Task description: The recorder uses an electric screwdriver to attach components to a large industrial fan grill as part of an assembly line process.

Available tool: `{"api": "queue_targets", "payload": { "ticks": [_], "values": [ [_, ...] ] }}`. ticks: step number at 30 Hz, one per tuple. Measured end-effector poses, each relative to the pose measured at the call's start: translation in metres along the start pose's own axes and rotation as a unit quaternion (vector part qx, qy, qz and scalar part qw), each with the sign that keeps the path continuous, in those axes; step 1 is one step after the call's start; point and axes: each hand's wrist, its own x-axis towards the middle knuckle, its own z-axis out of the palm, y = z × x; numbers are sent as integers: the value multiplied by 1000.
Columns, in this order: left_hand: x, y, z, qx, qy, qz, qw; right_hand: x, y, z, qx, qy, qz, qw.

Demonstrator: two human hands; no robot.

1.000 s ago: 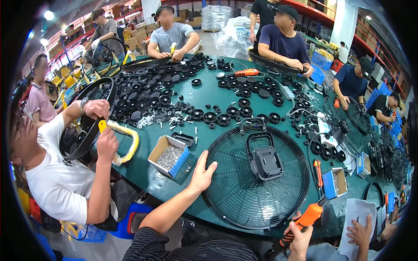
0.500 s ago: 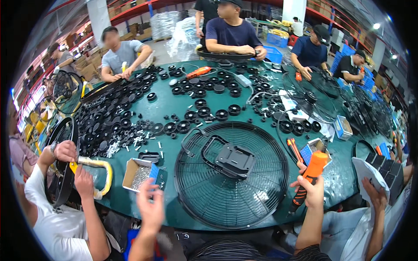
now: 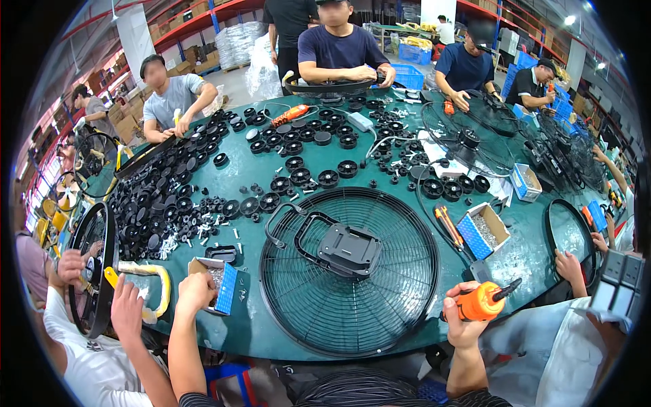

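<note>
My left hand [image 3: 195,292] is in a small blue-and-white cardboard box [image 3: 226,298] of small metal screws; its fingers are curled and their tips hidden among the contents. An orange and black electric screwdriver [image 3: 480,303] is in my right hand [image 3: 464,325], raised near the table's front edge, its orange end facing up and its bit out of sight. Between my hands a round black wire fan guard [image 3: 352,312] lies flat on the table. On its middle sits a black motor housing [image 3: 349,249] with a bracket and a cable.
Many black round knobs [image 3: 328,178] and white bolts cover the green table [image 3: 244,339]. A second screw box [image 3: 483,230] stands right of the guard, beside an orange-handled tool [image 3: 448,226]. Co-workers sit close on both sides; one at left holds a black ring-shaped frame [image 3: 95,271].
My left hand has gone from open above the table into the screw box. My right hand has tilted the screwdriver over and moved it lower, away from the right screw box. The view has shifted slightly.
</note>
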Motion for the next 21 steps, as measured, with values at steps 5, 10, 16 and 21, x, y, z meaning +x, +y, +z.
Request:
{"api": "queue_targets", "payload": {
  "ticks": [5, 10, 16, 21],
  "values": [
    [-10, 3, -8, -52, 18, -11, 998, 12, -1, -1, 16, -23, 50, 998],
    [-14, 8, -10, -67, 138, 11, 988, 22, -6, -8, 55, -22, 98, 993],
    [-43, 13, -18, -156, 230, 44, 960, 27, -19, -34, 63, -25, 121, 990],
    [-98, 84, -24, -534, 110, 147, 826, 37, -71, -10, 297, 29, -4, 954]
  ]
}}
